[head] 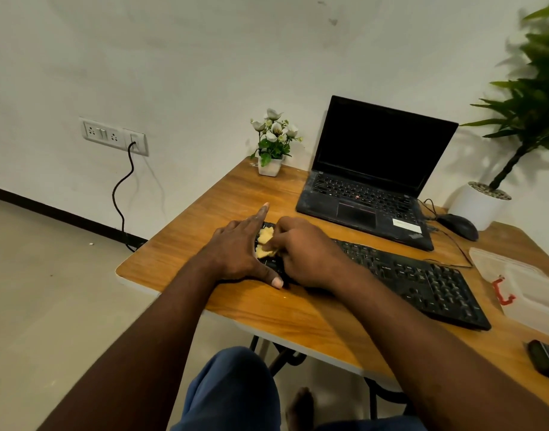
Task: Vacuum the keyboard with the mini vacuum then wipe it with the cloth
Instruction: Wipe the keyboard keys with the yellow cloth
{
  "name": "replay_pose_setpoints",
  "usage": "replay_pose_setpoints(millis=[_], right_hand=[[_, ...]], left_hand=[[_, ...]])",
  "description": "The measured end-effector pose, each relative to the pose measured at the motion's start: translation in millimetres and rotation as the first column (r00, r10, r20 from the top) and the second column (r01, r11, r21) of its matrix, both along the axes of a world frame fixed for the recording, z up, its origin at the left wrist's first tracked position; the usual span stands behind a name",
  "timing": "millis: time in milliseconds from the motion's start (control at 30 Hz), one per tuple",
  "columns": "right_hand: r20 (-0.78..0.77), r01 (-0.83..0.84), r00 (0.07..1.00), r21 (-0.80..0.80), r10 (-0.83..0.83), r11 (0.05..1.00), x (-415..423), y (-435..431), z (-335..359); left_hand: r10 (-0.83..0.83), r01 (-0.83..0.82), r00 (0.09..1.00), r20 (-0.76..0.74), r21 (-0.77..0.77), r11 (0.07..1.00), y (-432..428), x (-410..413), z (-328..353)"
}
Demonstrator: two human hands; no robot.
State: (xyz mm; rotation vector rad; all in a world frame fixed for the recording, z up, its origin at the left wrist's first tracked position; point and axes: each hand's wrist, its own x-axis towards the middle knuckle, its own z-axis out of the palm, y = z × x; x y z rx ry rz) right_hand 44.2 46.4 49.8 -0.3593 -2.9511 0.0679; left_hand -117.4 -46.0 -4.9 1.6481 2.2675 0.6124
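Observation:
A black keyboard (422,281) lies across the wooden desk (204,206). My right hand (304,253) presses a small yellow cloth (264,241) onto the keyboard's left end, fingers closed on it. My left hand (235,250) rests flat against the keyboard's left edge, thumb along its front corner and fingers spread. Both hands hide most of that end. A dark device (546,362), possibly the mini vacuum, lies at the desk's right front edge, partly cut off.
An open black laptop (375,181) stands behind the keyboard. A mouse (458,227), a white potted plant (481,203), a flower pot (270,160) and a clear plastic bag (521,281) with a red clip also sit on the desk. A wall socket (114,135) with a cable is at left.

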Motion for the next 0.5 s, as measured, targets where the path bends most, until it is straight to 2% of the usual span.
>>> replay_pose_setpoints(millis=[67, 167, 267, 367, 433, 500], right_hand=[[0.083, -0.074, 0.994, 0.014, 0.073, 0.997, 8.6, -1.2, 9.6], [0.186, -0.053, 0.979, -0.163, 0.084, 0.985, 26.6, 20.2, 34.1], [0.004, 0.127, 0.991, -0.253, -0.13, 0.959, 30.3, 56.8, 40.3], [-0.168, 0.333, 0.919, -0.149, -0.356, 0.931, 9.2, 78.6, 29.2], [-0.177, 0.314, 0.928, -0.106, -0.329, 0.943, -10.1, 75.4, 21.0], [-0.124, 0.191, 0.972, -0.078, -0.2, 0.978, -25.7, 63.8, 12.4]], left_hand=[[-0.009, 0.009, 1.0, 0.003, 0.004, 1.0, -0.2, 0.4, 0.2], [-0.009, 0.009, 1.0, -0.013, 0.01, 1.0, -0.4, 0.4, -0.4], [-0.014, 0.014, 1.0, 0.009, 0.015, 1.0, 0.1, -1.0, -1.2], [0.013, -0.014, 1.0, 0.022, 0.024, 1.0, 2.0, 0.6, -0.9], [0.044, -0.044, 0.999, 0.0, 0.029, 0.999, 3.9, 2.5, -1.3], [0.038, -0.037, 0.998, -0.051, 0.011, 0.999, 4.8, 3.8, -2.5]])
